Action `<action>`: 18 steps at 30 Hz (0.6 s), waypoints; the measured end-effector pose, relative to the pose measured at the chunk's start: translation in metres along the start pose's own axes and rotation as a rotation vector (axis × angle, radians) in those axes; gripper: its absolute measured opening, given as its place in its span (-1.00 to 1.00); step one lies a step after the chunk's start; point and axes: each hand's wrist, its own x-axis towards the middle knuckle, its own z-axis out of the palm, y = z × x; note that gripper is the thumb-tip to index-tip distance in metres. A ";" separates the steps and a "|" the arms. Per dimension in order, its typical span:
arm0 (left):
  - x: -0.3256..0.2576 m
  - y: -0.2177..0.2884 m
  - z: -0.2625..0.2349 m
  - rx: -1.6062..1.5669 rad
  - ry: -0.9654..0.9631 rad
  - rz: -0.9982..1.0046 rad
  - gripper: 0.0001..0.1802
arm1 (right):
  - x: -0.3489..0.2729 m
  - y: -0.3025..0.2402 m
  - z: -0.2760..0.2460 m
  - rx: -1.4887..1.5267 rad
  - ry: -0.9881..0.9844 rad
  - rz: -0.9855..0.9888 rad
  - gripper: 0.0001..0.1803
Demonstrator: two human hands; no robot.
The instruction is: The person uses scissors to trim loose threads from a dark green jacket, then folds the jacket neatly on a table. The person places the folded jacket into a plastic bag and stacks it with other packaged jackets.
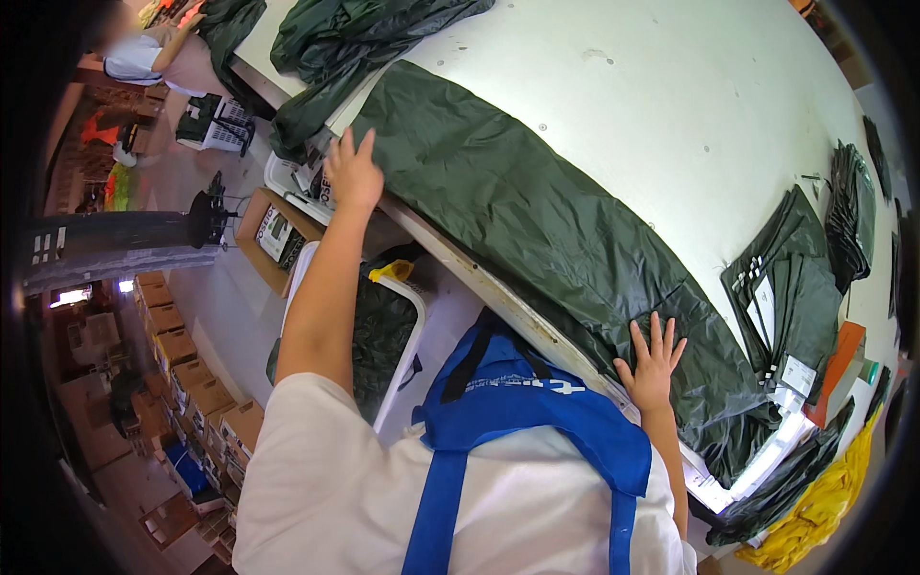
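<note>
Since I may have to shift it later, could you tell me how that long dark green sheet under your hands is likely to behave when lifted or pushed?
The dark green sheet is probably floppy: it is creased and droops over the white table edge. It looks thin and glossy, so likely light and somewhat slippery. Both the left hand and right hand lie flat on it, so pushing would likely bunch it.

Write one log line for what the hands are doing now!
left hand: flat on dark green sheet | right hand: flat on it | sheet: spread on white table

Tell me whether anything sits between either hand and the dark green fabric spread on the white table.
Nothing visible does. The left hand lies flat at one end of the dark green fabric, and the right hand presses flat on its other end.
</note>
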 end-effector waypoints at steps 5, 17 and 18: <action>-0.022 0.103 0.010 -0.253 -0.255 0.519 -0.36 | 0.003 -0.041 0.009 -0.069 -0.012 0.053 -0.28; 0.143 -0.043 0.097 -0.059 -0.174 0.144 -0.27 | 0.008 -0.046 0.028 -0.146 0.048 0.049 -0.44; 0.149 -0.039 0.085 -0.151 -0.157 0.152 -0.17 | 0.008 -0.047 0.029 -0.128 0.047 0.073 -0.45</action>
